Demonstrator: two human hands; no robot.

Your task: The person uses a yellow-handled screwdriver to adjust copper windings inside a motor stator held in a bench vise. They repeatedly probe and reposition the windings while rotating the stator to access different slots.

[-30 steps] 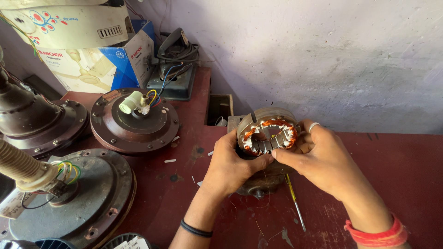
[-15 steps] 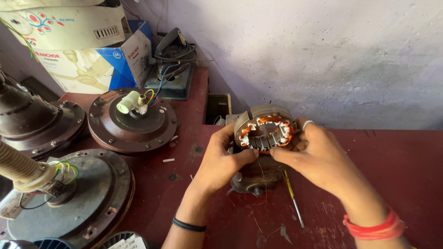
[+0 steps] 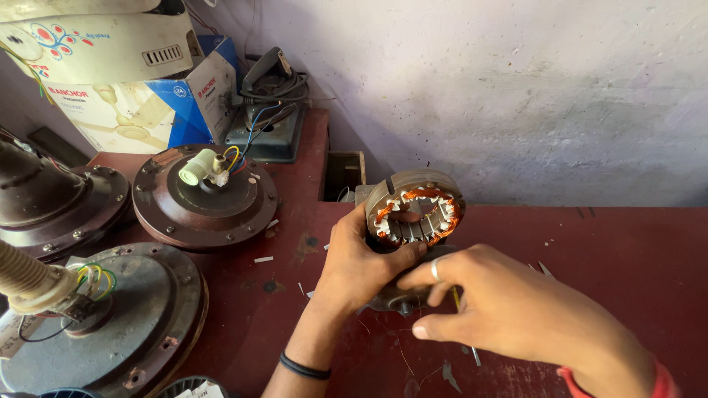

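A dark red desk (image 3: 590, 243) runs beneath a pale, scuffed wall, with brown fan motor housings (image 3: 205, 197) and a grey one (image 3: 110, 317) at the left of the frame and a blue-and-white carton (image 3: 147, 103) in the upper left. At the centre, the left hand (image 3: 361, 258) is wrapped around a round motor stator (image 3: 417, 214) with copper windings, thumb pressed inside its bore, holding it tilted just above the desk. The right hand (image 3: 509, 309), ring on one finger, hovers just below it at lower right, fingers loosely curled and holding nothing I can see.

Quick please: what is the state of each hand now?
Left hand: closed, holding the motor stator.
Right hand: fingers loosely curled, holding nothing visible.
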